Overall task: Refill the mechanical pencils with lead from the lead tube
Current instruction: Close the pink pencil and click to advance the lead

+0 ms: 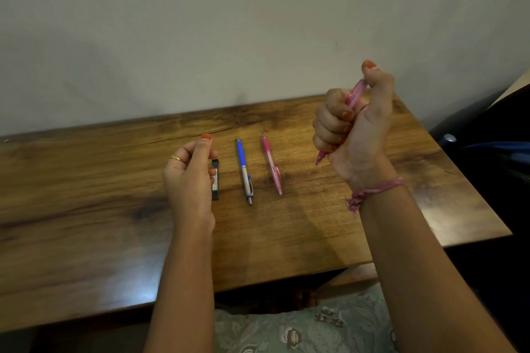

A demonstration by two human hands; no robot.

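Observation:
My right hand (354, 120) is raised above the right part of the table and grips a pink mechanical pencil (355, 93) in its fist, thumb at the upper end, tip pointing down. My left hand (189, 178) hovers with loosely curled fingers just left of a dark lead tube (215, 180) that lies on the wooden table (86, 209); whether the fingers touch the tube I cannot tell. A blue and silver mechanical pencil (244, 170) and a second pink pencil (272, 165) lie side by side to the right of the tube.
The table stands against a pale wall (258, 23). Its right edge drops off beside dark furniture and a blue object (499, 152). My lap in patterned fabric (301, 329) shows below the front edge.

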